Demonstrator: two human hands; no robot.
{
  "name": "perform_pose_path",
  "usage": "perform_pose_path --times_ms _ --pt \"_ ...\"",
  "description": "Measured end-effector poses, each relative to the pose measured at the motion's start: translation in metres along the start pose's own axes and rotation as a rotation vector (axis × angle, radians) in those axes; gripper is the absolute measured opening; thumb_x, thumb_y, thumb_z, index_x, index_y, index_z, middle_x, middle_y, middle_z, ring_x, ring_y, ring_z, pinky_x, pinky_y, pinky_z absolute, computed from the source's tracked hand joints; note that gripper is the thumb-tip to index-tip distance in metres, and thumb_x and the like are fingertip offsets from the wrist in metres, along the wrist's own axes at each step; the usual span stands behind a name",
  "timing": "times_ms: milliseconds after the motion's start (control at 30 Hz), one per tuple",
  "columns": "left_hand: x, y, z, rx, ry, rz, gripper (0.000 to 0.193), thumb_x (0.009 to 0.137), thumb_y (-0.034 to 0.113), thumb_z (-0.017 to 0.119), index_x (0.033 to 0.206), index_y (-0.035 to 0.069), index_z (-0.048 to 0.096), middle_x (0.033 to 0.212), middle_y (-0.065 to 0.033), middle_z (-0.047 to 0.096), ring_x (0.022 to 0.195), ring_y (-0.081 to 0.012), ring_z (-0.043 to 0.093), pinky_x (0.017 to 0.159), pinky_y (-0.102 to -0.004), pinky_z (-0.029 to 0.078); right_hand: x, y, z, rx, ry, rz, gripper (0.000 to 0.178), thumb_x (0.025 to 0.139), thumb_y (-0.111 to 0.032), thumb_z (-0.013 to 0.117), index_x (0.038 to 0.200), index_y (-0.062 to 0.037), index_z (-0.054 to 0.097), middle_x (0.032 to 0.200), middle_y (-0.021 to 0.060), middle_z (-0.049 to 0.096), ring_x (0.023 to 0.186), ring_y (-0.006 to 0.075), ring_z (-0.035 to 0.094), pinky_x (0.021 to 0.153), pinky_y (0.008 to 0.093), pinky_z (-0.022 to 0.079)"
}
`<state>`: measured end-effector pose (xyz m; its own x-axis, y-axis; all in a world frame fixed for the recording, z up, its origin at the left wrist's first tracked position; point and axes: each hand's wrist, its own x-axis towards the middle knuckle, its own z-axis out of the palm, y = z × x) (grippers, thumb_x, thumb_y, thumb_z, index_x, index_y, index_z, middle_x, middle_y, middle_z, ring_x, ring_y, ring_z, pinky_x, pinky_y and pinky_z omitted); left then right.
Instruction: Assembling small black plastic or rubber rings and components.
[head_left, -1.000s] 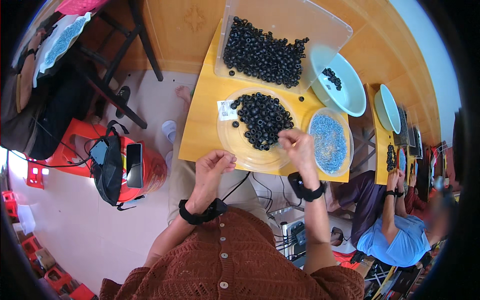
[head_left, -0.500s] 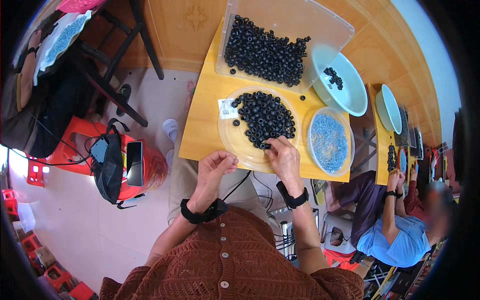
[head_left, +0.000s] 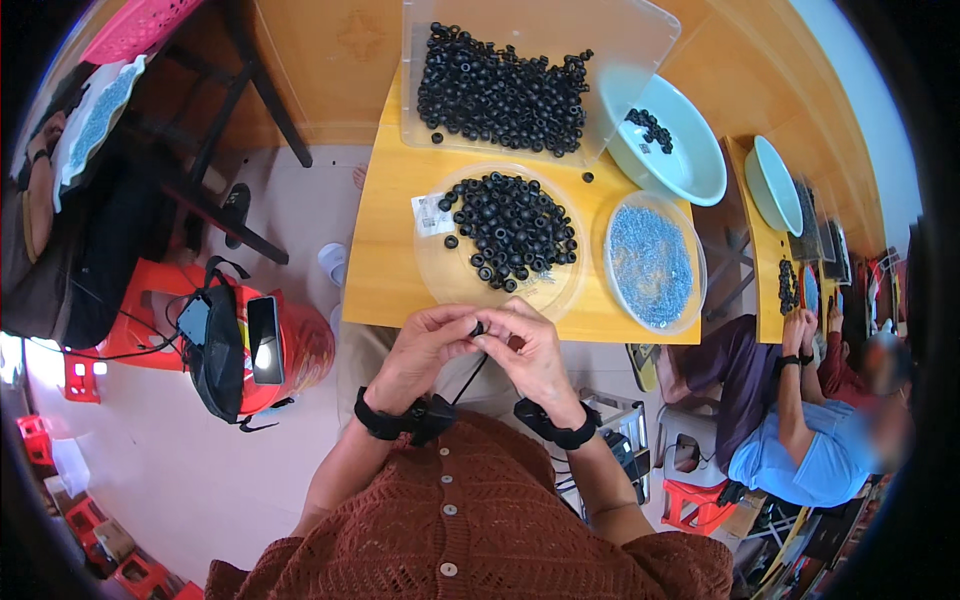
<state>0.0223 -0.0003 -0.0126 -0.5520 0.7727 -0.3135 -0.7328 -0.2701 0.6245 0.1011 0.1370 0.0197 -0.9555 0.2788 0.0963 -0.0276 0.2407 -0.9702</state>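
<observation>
In front of the table's near edge, my left hand (head_left: 418, 350) and my right hand (head_left: 530, 352) meet fingertip to fingertip. Between them is a small black round hollow piece (head_left: 478, 328), pinched by the fingers of both hands. Those fingers partly cover it, and anything smaller in the pinch is hidden. Just beyond lies a round clear plastic tray (head_left: 440, 280) bearing a heap of similar black pieces (head_left: 512, 225). Right of it stands a clear round dish (head_left: 697, 290) filled with tiny bluish see-through pieces (head_left: 650, 262).
A clear plastic bin (head_left: 625, 45) with many black pieces tilts at the table's (head_left: 385, 200) back. Beside it sits a pale green basin (head_left: 700, 165). A phone (head_left: 264, 340) and black bag (head_left: 212, 350) rest on a red stool (head_left: 290, 390) at left. A person in blue (head_left: 810, 450) works at right.
My right hand has come back from the heap with a black piece and joined my left hand. The view has shifted slightly, moving the table contents up and left.
</observation>
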Motion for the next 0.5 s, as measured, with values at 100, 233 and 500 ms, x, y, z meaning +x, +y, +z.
perform_pose_path --times_ms 100,233,500 --pt "-0.006 0.004 -0.007 -0.004 0.048 -0.025 0.022 0.087 0.011 0.058 0.105 0.000 0.060 0.091 -0.0059 0.063 0.078 -0.0104 0.061 0.071 -0.0211 0.050 -0.007 -0.002 0.001 0.018 0.070 0.082 0.023 0.072 0.004 0.065 0.095 -0.0030 0.064 0.073 0.0025 0.050 0.060 0.0094 0.049 0.051 0.0216 0.040" --pt "-0.010 0.009 -0.011 -0.026 0.088 -0.046 0.020 0.087 0.011 0.058 0.104 0.000 0.061 0.087 -0.0053 0.064 0.071 -0.0097 0.061 0.068 -0.0203 0.051 -0.007 0.032 -0.031 -0.349 0.304 0.069 0.018 0.071 0.001 0.065 0.089 -0.0042 0.065 0.073 0.0069 0.055 0.062 0.0188 0.054 0.054 0.0282 0.043" --pt "-0.010 0.004 -0.010 -0.003 0.108 -0.057 0.019 0.087 0.012 0.057 0.102 0.000 0.061 0.087 -0.0042 0.064 0.070 -0.0081 0.061 0.066 -0.0192 0.050 0.011 0.031 -0.030 -0.929 0.390 0.094 0.016 0.068 -0.018 0.070 0.077 -0.0064 0.065 0.077 0.0074 0.058 0.078 0.0255 0.052 0.069 0.0370 0.038"
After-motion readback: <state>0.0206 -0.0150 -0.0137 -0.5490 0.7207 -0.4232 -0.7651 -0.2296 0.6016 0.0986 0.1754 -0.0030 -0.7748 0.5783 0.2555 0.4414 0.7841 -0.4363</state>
